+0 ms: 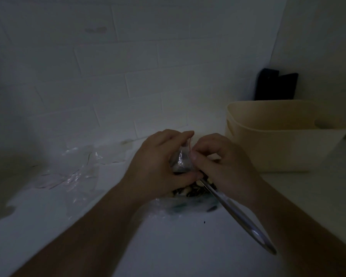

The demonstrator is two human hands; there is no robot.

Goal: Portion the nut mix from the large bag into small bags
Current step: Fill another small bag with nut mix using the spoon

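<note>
My left hand (158,158) and my right hand (222,162) meet over the white counter, and both pinch a small clear bag (181,160) with dark contents at its bottom. Directly beneath the hands lies the large clear bag of nut mix (188,193), its mouth open toward me. A metal spoon handle (240,214) sticks out of the nut mix toward the lower right, passing under my right wrist. The spoon's bowl is hidden by my hands.
Several empty clear small bags (76,166) lie crumpled on the counter to the left. A cream plastic tub (278,136) stands at the right, with a dark object (276,86) behind it in the corner. A tiled wall (128,66) runs close behind.
</note>
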